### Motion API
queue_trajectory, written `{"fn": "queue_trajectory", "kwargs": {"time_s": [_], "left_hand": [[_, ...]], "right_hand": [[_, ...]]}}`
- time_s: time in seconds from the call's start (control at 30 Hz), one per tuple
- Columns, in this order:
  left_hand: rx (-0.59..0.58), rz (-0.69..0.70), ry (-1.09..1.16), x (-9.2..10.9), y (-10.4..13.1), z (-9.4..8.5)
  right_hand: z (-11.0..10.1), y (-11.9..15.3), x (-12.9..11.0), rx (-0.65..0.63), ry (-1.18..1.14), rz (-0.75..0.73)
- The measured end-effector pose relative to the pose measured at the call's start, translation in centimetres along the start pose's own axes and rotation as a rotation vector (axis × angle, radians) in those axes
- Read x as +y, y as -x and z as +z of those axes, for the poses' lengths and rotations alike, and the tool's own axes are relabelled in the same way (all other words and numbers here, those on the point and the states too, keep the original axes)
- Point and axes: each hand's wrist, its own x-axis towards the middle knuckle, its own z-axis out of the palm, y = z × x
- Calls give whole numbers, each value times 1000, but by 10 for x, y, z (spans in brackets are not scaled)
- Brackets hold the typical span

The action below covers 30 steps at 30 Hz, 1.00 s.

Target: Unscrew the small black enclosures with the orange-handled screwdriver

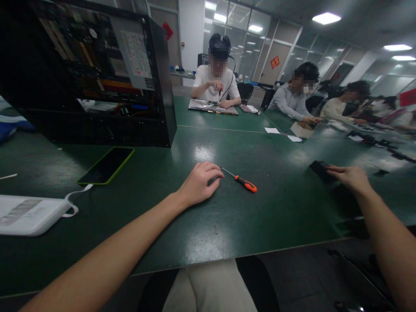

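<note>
My left hand (202, 182) rests on the green table, fingers loosely bent and a gap between thumb and forefinger; nothing shows in it. Just right of its fingertips lies a screwdriver (246, 183) with an orange and black handle, its thin shaft pointing toward the hand. Over at the right, my right hand (352, 177) is closed on the edge of a black block-like object (321, 170). Motion blur covers that object, and its kind cannot be made out.
An open black computer case (167, 86) stands at the left. Before it lie a phone (108, 166) with a green edge and a white power bank (35, 214) with a short cable. Across the table (208, 229), a person (216, 82) works on a flat panel (212, 107); others sit further right.
</note>
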Motion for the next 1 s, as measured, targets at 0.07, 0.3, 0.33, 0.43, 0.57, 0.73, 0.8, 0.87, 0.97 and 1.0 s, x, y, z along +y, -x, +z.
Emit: {"fn": "queue_trajectory", "kwargs": {"time_s": [0.07, 0.3, 0.33, 0.43, 0.57, 0.73, 0.8, 0.87, 0.97, 1.0], "left_hand": [[-3, 1, 0, 0, 0, 0], [-60, 21, -14, 4, -1, 0], [-59, 22, -17, 4, -1, -1], [-34, 15, -16, 3, -2, -1], [-16, 4, -8, 1, -1, -1], [-45, 6, -10, 2, -1, 1], [-46, 5, -10, 3, -1, 1], [-40, -2, -9, 3, -2, 1], [-32, -17, -7, 2, -2, 1], [-28, -21, -4, 2, -2, 1]], "right_hand": [[-1, 0, -2, -63, -16, 39], [-15, -14, 9, -228, -82, 96], [-18, -13, 13, -217, -87, 97], [-24, 3, 30, -135, -48, 169], [-20, 42, 56, -104, 21, 306], [-7, 74, 75, -165, 31, 377], [-4, 75, 74, -158, 46, 376], [-6, 73, 68, -136, 61, 362], [-16, 72, 39, -126, 51, 292], [-21, 74, 24, -130, 34, 242]]}}
